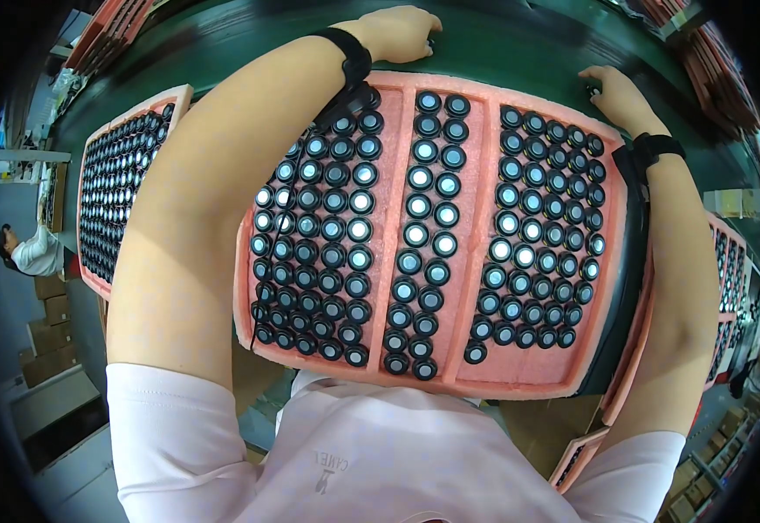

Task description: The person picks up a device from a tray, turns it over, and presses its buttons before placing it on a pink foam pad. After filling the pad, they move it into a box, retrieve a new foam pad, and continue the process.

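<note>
Left hand (402, 35), right hand (621, 100) both far, grips I can't tell (too small), left forearm (223, 139) hiding pink tray (392, 218) far-left corner.

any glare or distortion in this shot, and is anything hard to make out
Head view: fisheye distortion bows the edges of the pink foam tray, and the picture's corners fall to black; also in the head view, several round black pieces with silver centres glare nearly white, while the brown cardboard boxes near the left rim lack fine detail.
</note>
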`<action>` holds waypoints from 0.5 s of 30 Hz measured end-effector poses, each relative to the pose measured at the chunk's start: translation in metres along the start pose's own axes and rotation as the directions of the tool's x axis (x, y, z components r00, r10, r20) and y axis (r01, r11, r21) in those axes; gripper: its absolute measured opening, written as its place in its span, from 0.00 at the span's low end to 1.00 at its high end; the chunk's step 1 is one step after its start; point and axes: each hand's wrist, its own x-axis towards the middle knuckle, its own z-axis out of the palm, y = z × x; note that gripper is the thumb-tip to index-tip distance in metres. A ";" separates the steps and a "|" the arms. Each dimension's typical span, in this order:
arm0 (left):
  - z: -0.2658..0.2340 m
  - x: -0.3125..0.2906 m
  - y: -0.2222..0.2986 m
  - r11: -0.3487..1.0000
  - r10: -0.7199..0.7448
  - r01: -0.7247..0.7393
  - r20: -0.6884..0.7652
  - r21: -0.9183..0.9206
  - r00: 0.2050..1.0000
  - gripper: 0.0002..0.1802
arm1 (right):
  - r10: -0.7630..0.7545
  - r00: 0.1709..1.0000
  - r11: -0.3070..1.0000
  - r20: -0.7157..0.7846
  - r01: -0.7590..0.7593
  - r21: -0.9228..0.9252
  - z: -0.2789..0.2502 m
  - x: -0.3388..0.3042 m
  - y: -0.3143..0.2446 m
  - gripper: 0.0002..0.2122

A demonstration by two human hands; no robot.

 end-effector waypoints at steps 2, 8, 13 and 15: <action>0.002 0.006 -0.007 0.996 -0.085 0.087 0.067 -0.036 0.994 0.13 | 0.015 0.998 1.000 0.060 -0.016 0.011 0.000 0.004 0.001 0.16; -0.009 -0.003 -0.014 0.989 -0.065 0.077 0.097 -0.124 0.993 0.15 | 0.002 0.998 0.982 -0.066 0.011 0.187 -0.012 -0.021 -0.017 0.15; -0.054 -0.079 0.052 0.796 -0.169 0.148 0.019 -0.587 0.985 0.16 | -0.028 0.995 0.660 -0.093 0.089 0.746 -0.055 -0.102 -0.105 0.10; -0.068 -0.128 0.087 0.802 -0.072 0.005 -0.089 -0.598 0.993 0.11 | -0.022 0.998 0.592 -0.059 0.061 0.803 -0.063 -0.151 -0.142 0.11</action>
